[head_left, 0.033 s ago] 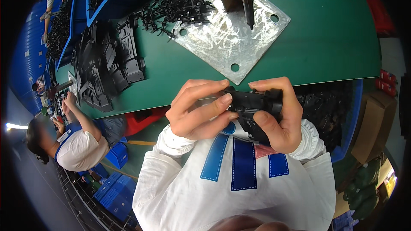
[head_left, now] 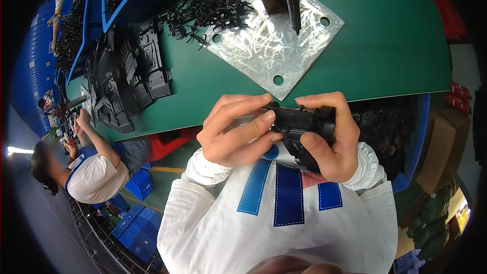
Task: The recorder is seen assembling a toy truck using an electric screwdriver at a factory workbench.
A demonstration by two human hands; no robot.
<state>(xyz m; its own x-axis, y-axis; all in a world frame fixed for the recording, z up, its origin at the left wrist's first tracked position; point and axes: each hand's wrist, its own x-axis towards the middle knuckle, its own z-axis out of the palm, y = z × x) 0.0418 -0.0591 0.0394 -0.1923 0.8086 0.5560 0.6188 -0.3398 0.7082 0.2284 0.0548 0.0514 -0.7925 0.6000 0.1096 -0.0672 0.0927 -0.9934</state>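
Between my two hands, just off the near table edge, is a black moulded plastic part (head_left: 299, 121). My right hand (head_left: 337, 139) wraps its right side, thumb across the near face and index finger over the top. At its left end, the fingertips of my left hand (head_left: 236, 129) press against the part; whether they also pinch a small piece is hidden. Beyond my hands lies a shiny square metal plate (head_left: 274, 63) with holes at its corners. Over it a metal post and a pointed tool tip (head_left: 294, 18) come down.
Small black clips (head_left: 208, 10) lie heaped by the plate. Larger black plastic parts (head_left: 152, 66) are stacked at the left, near a blue bin (head_left: 133, 7). Another blue bin (head_left: 418, 142) with black parts stands right, beside a cardboard box (head_left: 444, 147). A co-worker (head_left: 96, 172) sits at the left.
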